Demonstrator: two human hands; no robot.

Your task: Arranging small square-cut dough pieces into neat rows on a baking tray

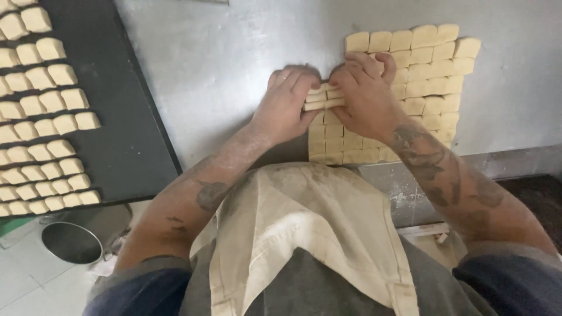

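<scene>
The fingers (304, 88) of the left hand (287, 105) are curling down and pinching one end of a little stack of dough pieces (322, 96). The fingers (345, 82) of the right hand (366, 96) are bending over the other end and squeezing it too. Both hands are pressing the stack between them, just above the metal table (222, 64). Under and beside the hands, a big block of cut dough squares (427, 76) is lying flat on the table, all touching each other. A pale apron (293, 228) is hanging below the arms. Far to the left, a black tray (129, 117) is holding rows of dough pieces (47, 105). A round metal bucket (73, 241) is sitting on the floor under it.
</scene>
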